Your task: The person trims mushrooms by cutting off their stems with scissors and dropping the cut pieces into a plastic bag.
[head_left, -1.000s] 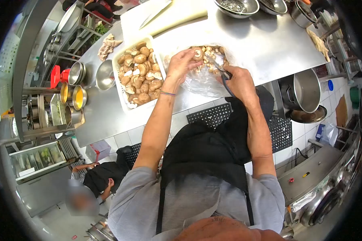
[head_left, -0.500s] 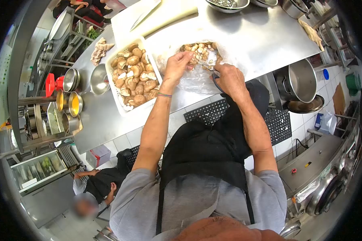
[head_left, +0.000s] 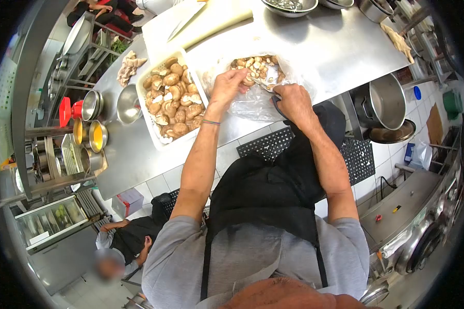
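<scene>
My left hand [head_left: 228, 88] is closed round a brown-capped mushroom [head_left: 248, 81], which its fingers partly hide. In my right hand [head_left: 294, 102] is a pair of scissors [head_left: 264, 84], the fingers wrapped round the handles. The blades point left and meet the mushroom. Both hands are over a clear plastic bag [head_left: 252, 107], opened out on the steel table, with mushrooms and pale stem pieces [head_left: 258, 64] inside. Left of the bag stands a white tray [head_left: 150, 126] heaped with whole mushrooms [head_left: 176, 100], caps and pale undersides showing.
A knife [head_left: 186, 21] rests on the cutting board [head_left: 216, 20] at the back. Metal bowls [head_left: 291, 6] stand beyond the bag, another bowl [head_left: 129, 104] left of the tray. A large pot [head_left: 387, 103] stands below right. A person [head_left: 134, 237] in an apron is at lower left.
The mushroom in my left hand shows more plainly beside the scissors, whose blades have shifted slightly. Both hands stay over the bag. The whole view has moved a little.
</scene>
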Tool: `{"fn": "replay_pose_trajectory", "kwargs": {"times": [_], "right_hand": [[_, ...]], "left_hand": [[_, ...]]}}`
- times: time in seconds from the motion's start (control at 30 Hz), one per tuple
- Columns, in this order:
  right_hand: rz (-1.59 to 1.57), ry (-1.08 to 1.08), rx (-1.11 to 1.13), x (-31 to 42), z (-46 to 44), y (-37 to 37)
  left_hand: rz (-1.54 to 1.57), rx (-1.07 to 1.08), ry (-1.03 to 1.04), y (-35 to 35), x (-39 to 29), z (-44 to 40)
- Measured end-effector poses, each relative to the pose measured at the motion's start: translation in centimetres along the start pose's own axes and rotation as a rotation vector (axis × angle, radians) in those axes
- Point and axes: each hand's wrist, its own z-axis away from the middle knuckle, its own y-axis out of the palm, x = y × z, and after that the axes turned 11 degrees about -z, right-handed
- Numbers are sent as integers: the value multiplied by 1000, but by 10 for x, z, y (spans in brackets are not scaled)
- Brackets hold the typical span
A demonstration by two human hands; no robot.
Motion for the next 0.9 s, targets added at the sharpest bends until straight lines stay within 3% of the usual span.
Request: {"fn": "replay_pose_trajectory", "kwargs": {"times": [0.2,0.3,0.4,0.5,0.9], "right_hand": [[-38,29,-85,7,1,-16],[-80,84,-114,14,3,-27],[-116,96,-56,13,3,-24],[-131,68,-42,17,4,-18],[-76,100,-26,17,4,-9]], "left_hand": [[136,-24,-46,2,-1,-6],[462,-32,-117,4,-18,1],[601,126,0,-1,-10,0],[755,56,-39,4,-9,-2],[704,4,98,29,6,-4]]}}
